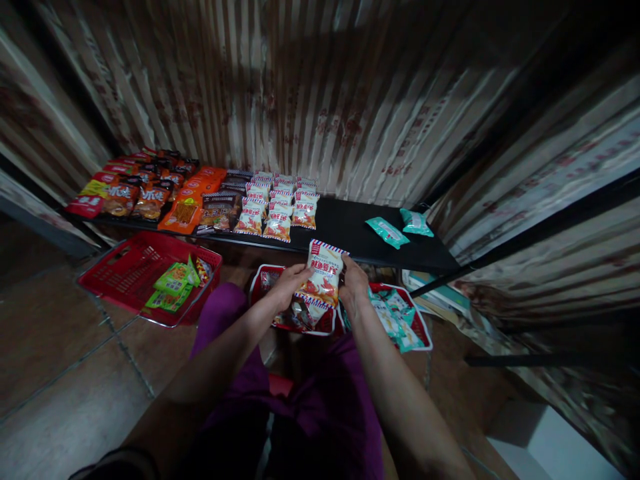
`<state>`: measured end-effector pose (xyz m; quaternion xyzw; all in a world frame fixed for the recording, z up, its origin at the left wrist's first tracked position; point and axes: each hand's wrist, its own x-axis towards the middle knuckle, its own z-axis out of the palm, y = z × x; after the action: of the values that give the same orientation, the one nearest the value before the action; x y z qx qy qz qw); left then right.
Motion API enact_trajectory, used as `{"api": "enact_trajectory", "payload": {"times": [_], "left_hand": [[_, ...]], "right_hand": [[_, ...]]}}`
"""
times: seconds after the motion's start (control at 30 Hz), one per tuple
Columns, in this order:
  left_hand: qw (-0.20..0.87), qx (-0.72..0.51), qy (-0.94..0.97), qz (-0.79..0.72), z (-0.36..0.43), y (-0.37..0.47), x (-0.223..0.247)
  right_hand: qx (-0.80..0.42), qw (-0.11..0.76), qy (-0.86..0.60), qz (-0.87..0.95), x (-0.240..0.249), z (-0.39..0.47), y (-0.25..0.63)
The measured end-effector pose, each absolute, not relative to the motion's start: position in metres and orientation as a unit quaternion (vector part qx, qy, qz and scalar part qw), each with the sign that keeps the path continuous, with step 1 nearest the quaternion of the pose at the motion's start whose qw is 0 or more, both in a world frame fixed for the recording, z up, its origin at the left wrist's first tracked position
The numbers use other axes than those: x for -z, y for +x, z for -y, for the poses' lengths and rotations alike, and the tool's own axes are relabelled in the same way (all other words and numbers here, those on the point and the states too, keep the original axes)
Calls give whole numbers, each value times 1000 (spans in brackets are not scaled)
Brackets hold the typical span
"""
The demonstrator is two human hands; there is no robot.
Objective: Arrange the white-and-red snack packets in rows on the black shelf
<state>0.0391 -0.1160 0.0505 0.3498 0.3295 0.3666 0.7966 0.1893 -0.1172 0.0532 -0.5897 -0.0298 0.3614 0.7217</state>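
Note:
Between my two hands is a white snack bag (324, 272) with red lettering and striped ends. My left hand (291, 285) grips its left edge, and my right hand (355, 283) grips its right edge. Beneath the bag stands a small red basket (258, 288) with more snack bags in it. Beyond, on the black shelf (340, 227), several white snack bags (278, 220) like the held one lie in rows. Left of them are dark brown snack bags (220, 210).
Orange bags (193, 200) and red-and-black bags (150, 200) fill the shelf's left end. Two teal packets (387, 231) lie at right. A red basket (125, 257) with green packets stands left; another basket (426, 333) holds teal packets. A black shelf post (500, 253) slants at right.

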Motion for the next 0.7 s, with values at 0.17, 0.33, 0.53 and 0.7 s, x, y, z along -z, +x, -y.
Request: {"api": "enact_trajectory", "payload": {"times": [0.17, 0.33, 0.53, 0.7], "left_hand": [[794, -341, 366, -346, 125, 33, -42], [783, -381, 347, -348, 137, 37, -41], [778, -405, 314, -365, 144, 42, -40], [773, -411, 314, -368, 137, 38, -42]], "right_hand": [[-364, 735, -571, 17, -51, 113, 194], [-365, 733, -575, 1, -52, 111, 198], [-402, 715, -571, -32, -51, 108, 199], [-438, 695, -570, 32, -51, 112, 201]]}}
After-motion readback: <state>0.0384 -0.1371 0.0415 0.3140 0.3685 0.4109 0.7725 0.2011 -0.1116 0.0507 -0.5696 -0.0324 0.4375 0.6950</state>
